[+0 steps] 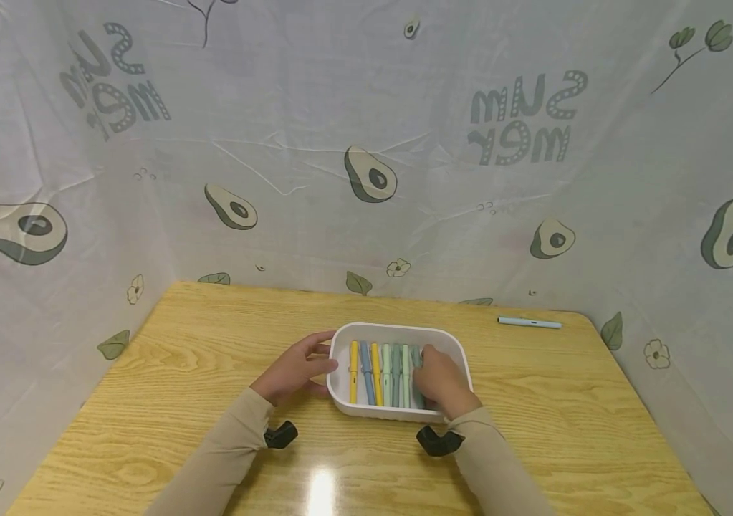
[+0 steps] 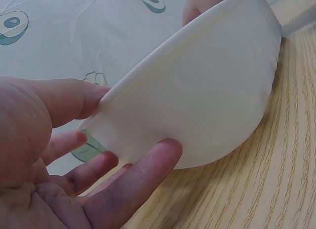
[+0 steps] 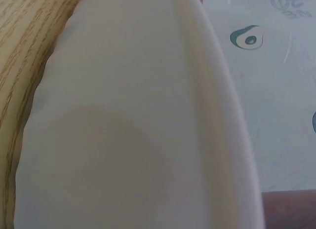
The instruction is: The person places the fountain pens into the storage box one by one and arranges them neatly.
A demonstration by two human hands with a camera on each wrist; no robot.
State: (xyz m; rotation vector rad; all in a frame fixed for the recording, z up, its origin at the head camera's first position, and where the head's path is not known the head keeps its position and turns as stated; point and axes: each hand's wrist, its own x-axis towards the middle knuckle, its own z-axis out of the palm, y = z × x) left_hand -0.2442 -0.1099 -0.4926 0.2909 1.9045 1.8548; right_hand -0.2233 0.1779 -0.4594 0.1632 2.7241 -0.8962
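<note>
In the head view a white plastic basket [image 1: 392,412] lies across the front of the table. Several capped pens stand side by side in it: yellow pens [image 1: 353,369], a blue pen [image 1: 367,373], pale green pens [image 1: 386,373] and grey-green ones. My left hand [image 1: 298,369] is at the basket's left end, with the thumb [image 2: 81,98] at the rim and the other fingers extended along the outer wall. Inside the basket's right part, my right hand [image 1: 440,380] has curled fingers at the rightmost grey-green pen [image 1: 415,356], partly covering it. The basket wall [image 3: 113,115] hides most of this hand in the right wrist view.
A light blue pen [image 1: 529,322] lies by itself near the back right of the wooden table [image 1: 211,330]. A pale curtain [image 1: 314,93] printed with avocados hangs behind the table and along both sides.
</note>
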